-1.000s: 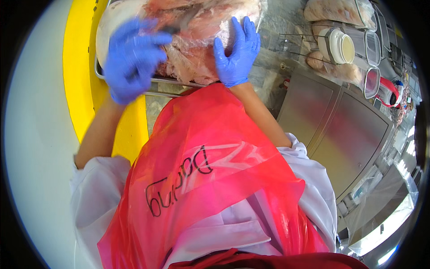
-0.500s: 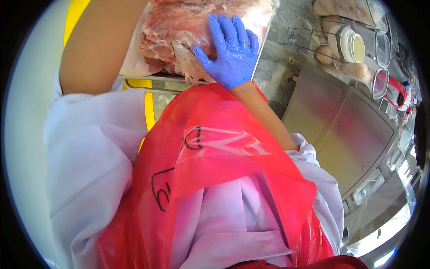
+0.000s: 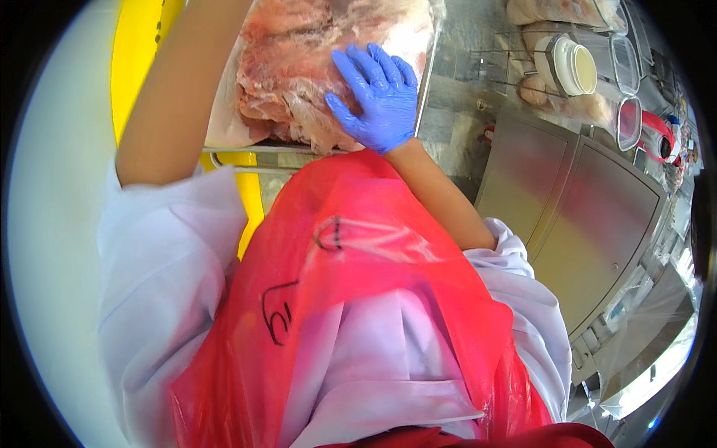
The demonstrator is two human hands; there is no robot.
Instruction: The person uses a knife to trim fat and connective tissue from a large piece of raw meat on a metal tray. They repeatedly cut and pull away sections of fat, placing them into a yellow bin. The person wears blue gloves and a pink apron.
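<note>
A big slab of raw meat (image 3: 287, 75), pink with whitish fat, lies on a metal-edged tray (image 3: 427, 82) at the top of the head view. My right hand (image 3: 379, 101), in a blue glove, rests on the slab's right part with its fingers spread and holds nothing. My bare left forearm (image 3: 175, 97) reaches up past the meat's left side and leaves the picture at the top edge, so my left hand is hidden. A red plastic apron (image 3: 358, 201) over a white coat covers my front, close below the meat.
A yellow edge or panel (image 3: 134, 75) runs behind my left forearm. At right stand steel cabinet doors (image 3: 597, 224), with a wire rack (image 3: 497, 71), a white round container (image 3: 575, 69) and wrapped pale meat (image 3: 560, 15) beyond. Grey tiled floor (image 3: 459, 75) shows between.
The view has shifted slightly, and the meat sits a bit lower in it. My right hand stays on the meat, its fingers a little lower in the picture. More yellow shows at left.
</note>
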